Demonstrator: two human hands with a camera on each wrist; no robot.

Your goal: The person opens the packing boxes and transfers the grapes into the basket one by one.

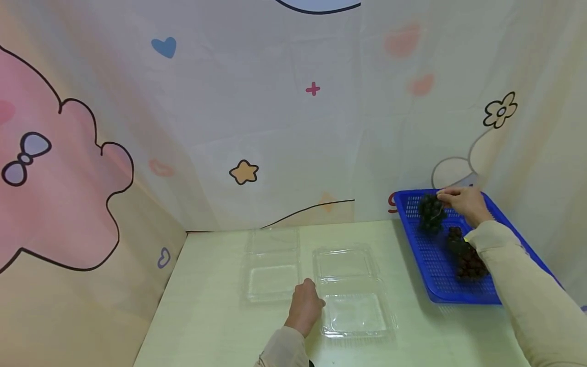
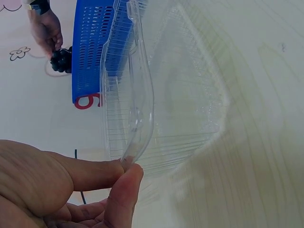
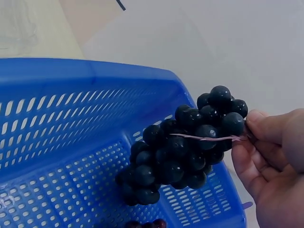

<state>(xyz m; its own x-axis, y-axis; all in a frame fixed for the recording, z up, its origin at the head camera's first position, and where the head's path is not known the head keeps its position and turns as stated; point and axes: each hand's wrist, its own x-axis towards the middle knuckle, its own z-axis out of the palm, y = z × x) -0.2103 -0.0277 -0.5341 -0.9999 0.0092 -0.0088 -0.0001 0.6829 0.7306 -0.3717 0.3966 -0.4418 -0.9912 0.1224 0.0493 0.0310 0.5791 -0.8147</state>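
Observation:
A bunch of dark grapes (image 3: pixel 185 147) hangs by its stem from the thumb and fingers of my right hand (image 1: pixel 465 204), over the far end of a blue basket (image 1: pixel 437 293). A pinkish string lies across the grapes in the right wrist view. My left hand (image 1: pixel 306 307) pinches the rim of a clear plastic clamshell box (image 2: pixel 137 95) between thumb and forefinger. That box (image 1: pixel 355 313) lies with its lid folded back on the table. Reddish-brown grapes (image 1: pixel 471 262) rest lower in the basket, partly behind the right sleeve.
A second clear clamshell box (image 1: pixel 273 280) lies opened out on the pale table (image 1: pixel 202 306), left of the first. A printed curtain (image 1: pixel 275 117) hangs behind the table and along its sides. The basket stands at the table's right.

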